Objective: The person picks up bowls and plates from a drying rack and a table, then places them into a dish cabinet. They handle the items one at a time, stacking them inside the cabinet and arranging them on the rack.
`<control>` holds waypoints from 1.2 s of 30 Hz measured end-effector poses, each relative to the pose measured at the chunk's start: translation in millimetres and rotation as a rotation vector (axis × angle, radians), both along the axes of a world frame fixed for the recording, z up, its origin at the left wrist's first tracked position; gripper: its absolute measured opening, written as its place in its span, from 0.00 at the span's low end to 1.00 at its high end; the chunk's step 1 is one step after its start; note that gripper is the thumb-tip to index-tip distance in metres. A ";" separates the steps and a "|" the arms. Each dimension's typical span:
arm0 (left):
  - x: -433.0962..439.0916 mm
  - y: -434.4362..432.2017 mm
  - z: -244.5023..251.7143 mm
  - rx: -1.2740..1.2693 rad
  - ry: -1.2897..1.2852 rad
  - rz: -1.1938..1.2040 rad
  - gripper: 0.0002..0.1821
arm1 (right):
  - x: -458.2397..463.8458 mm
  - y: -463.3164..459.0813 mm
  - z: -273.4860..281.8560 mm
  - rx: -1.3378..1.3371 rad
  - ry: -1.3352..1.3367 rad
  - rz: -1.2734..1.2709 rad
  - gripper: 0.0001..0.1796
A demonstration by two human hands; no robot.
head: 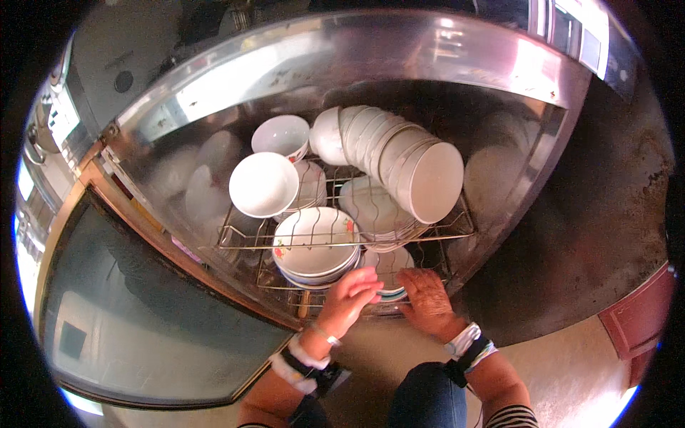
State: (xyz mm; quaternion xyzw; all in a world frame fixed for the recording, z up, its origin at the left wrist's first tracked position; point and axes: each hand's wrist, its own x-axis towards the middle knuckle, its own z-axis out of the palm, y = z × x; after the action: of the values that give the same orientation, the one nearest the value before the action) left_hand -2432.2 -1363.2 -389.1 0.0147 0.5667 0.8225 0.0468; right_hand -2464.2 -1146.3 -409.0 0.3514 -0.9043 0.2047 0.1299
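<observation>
My left hand (352,299), fingers apart, is at the left of a stack of small dishes (388,263) with a teal band near the rim. On the right side of that stack is my right hand (427,304), its fingers curved and its thumb apart. Both hands look as if they hold nothing, though whether the fingertips touch the dishes is hard to see. Left of the dishes sits a stack of larger bowls (316,238) with red flowers inside. These stacks stand on a lower level, below the wire rack (342,245).
On the upper rack a long nested row of white bowls (402,155) lies tilted, with a white bowl (264,185) and another bowl (281,136) to its left. The steel cabinet (342,51) surrounds them. Its glass door (155,315) hangs open at left. A wooden handle (304,305) shows low down.
</observation>
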 end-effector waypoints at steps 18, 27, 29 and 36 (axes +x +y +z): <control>128.0 -103.6 -96.0 -0.232 -0.327 0.081 0.15 | 3.9 -15.1 16.0 0.293 -0.103 -0.052 0.44; 129.1 -99.9 -134.8 -0.381 -0.172 0.129 0.13 | 6.7 -10.2 15.1 0.219 -0.064 -0.006 0.41; 133.6 -99.8 -129.7 -0.302 -0.257 0.105 0.13 | 4.8 -10.3 14.4 0.238 -0.062 -0.017 0.39; 184.9 -100.8 -79.7 -0.787 0.102 0.263 0.16 | 10.8 -14.8 24.7 0.310 -0.085 -0.012 0.43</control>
State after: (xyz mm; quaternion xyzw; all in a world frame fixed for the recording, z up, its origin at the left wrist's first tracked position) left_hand -2247.3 -1464.0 -468.9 -0.0359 0.8365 0.5402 -0.0846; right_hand -2453.4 -1161.1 -384.3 0.3528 -0.9318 0.0767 0.0373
